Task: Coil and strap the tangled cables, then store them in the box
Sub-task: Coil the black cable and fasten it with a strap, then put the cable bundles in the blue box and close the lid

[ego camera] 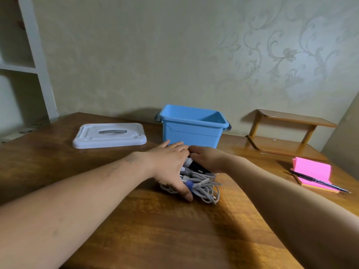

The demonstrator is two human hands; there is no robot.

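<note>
A heap of grey and white cables point(202, 186) lies on the wooden table, just in front of the open blue box point(191, 131). A blue strap point(189, 185) shows on one grey coil. A black plug or adapter point(195, 166) sits on top of the heap. My left hand point(171, 162) rests over the heap's left side, thumb curled under its front edge. Cupped against the heap's right and far side is my right hand point(208, 158). Both hands press on the bundle from opposite sides. The box's inside looks empty from here.
The box's white lid point(109, 135) lies flat to the left of the box. A small wooden shelf stand point(285, 133) is at the back right. Pink sticky notes point(312, 171) with a black pen point(320, 181) lie at the right. White shelving point(23, 65) stands far left.
</note>
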